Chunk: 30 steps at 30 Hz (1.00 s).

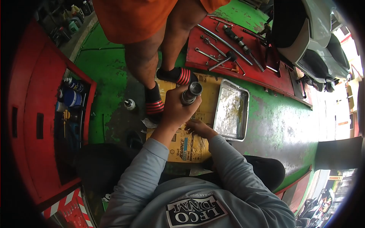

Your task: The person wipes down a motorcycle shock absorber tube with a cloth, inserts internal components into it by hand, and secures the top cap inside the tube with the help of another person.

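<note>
My left hand (178,107) is wrapped round a dark metal tube (192,91) held upright, its round top end facing me. The tube's lower part is hidden by the hand. Lower down and to the right, my right hand (200,128) hovers over or rests on a flattened yellow cardboard box (178,150); I cannot tell whether it touches. Its fingers are loosely bent and a little apart, with nothing visible in them. To the right of both hands lies a shallow metal tray (246,110) with a wet-looking bottom.
Another person's legs (142,57), in striped sandals, stand just ahead on the cardboard. Wrenches and a T-handle tool (224,60) lie on a red platform (192,53) beside a scooter (311,45). A small bottle (129,104) stands left; a red cabinet (38,114) holds cans.
</note>
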{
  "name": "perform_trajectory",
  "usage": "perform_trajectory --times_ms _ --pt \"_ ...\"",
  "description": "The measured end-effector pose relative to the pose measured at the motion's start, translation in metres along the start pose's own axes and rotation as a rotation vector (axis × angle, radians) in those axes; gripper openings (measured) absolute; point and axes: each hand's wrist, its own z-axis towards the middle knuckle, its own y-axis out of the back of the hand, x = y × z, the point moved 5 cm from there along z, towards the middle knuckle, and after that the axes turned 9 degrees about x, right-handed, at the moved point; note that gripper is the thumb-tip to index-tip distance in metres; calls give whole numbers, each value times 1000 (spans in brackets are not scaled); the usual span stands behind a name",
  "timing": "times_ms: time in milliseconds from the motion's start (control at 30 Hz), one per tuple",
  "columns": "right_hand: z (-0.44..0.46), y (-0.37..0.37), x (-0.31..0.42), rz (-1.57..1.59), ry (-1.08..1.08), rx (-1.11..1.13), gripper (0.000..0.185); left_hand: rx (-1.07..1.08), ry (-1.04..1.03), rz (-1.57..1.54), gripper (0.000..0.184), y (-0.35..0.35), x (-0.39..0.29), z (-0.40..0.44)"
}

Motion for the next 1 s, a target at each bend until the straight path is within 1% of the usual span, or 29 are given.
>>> perform_trajectory --times_ms 100,200,300,333,367,433,500,567,600,667,767,867,900,1000 --pt "-9 21 25 -12 73 -85 39 6 18 -3 19 0 1 0" --pt "-26 41 68 -173 245 -156 35 17 49 -11 14 0 1 -1" --pt "-47 62 132 -328 417 -246 31 29 46 -5 13 0 0 -1" --pt "-59 63 159 -250 531 -232 31 29 48 -12 13 0 0 0" --pt "-75 60 189 -172 644 -215 30 28 52 -19 13 0 -1 0" --pt "-116 43 251 -191 800 -210 33 27 45 -25 13 0 0 -1" --pt "-167 15 305 -533 805 -261 32 25 21 -21 12 -1 4 0" --pt "-209 -20 336 -485 846 -146 27 -1 47 -41 12 -1 1 -1" --pt "-228 -37 349 -626 945 -151 26 -12 61 -52 12 -2 0 -1" --pt "-261 -69 364 -912 1137 -159 24 19 47 -37 12 -1 1 -1" --pt "-285 -98 368 -1190 1123 -193 31 32 41 -44 12 -2 5 -1" --pt "-285 -111 360 -1106 1137 -130 31 19 -6 -50 12 -2 -2 -1" --pt "-284 -112 359 -1142 1153 -123 32 14 -30 -50 13 -1 -4 -1" --pt "-280 -115 355 -1214 1175 -119 35 33 -1 -39 14 0 -2 -1"
